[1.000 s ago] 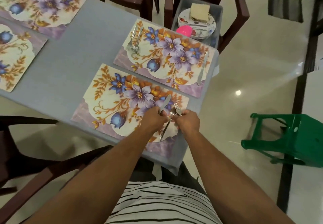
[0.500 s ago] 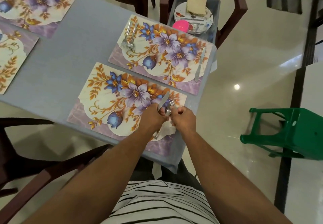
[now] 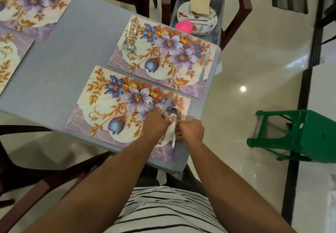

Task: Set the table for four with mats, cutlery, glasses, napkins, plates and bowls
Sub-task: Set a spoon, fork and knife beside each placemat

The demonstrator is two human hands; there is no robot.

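**Hands Gripping Cutlery Over Near Placemat**

Left hand (image 3: 156, 122) grips the knife (image 3: 166, 105), blade tip raised past the knuckles. Right hand (image 3: 190, 130) pinches the fork (image 3: 176, 126); the spoon (image 3: 172, 113) stands between fork and knife, its holder uncertain. All three sit over the near placemat's (image 3: 109, 105) right end. The far placemat (image 3: 163, 51) already carries cutlery.

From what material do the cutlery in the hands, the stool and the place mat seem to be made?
Knife, spoon and fork: probably polished steel, silvery with bright reflections. Green stool: likely moulded plastic, uniform colour with a soft sheen. Near place mat: stiff printed sheet, perhaps laminated or plastic; it lies flat with crisp edges, material uncertain.
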